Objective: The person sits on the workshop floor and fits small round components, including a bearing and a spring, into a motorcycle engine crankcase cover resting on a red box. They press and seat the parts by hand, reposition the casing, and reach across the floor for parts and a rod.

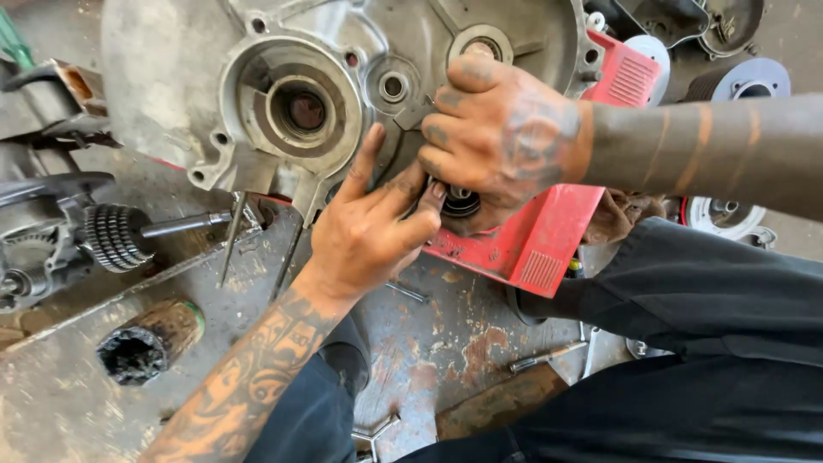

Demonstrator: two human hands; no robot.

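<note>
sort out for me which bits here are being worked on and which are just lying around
In hand: left hand and right hand on the grey engine casing, pinching a dark round part.

Lying about: geared shaft, red cover, splined sleeve, loose rod.

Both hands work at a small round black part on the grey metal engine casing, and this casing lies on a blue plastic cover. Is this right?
Not quite. In the head view, both hands, left and right, do meet at the round black part on the grey casing, but the plastic cover beneath is red, not blue.
</note>
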